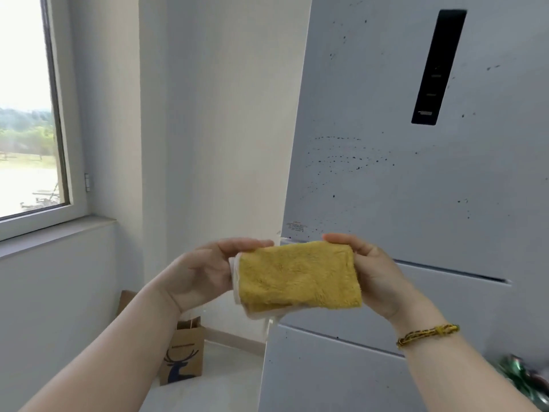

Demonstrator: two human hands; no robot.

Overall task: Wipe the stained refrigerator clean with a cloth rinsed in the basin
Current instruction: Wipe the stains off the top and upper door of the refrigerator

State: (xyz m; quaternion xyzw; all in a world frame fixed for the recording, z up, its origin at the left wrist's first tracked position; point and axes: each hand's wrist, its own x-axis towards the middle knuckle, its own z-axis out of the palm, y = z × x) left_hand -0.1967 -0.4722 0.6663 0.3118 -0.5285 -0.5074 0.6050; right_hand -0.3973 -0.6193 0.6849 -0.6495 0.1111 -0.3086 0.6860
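Observation:
A folded yellow cloth [298,276] with a white underside is held in front of me at chest height. My left hand [202,272] grips its left edge and my right hand [374,272] grips its right edge. Behind them stands the pale grey refrigerator [416,179], filling the right half of the view. Its upper door is speckled with small dark stains, thickest in streaks left of centre. A black control panel [439,66] sits high on that door. The cloth hangs apart from the door surface. No basin is in view.
A window [26,108] with a grey sill is at the left. A white wall column stands between window and refrigerator. A brown paper bag [182,352] with a deer print stands on the floor beside the refrigerator. Something green and shiny [525,379] shows at lower right.

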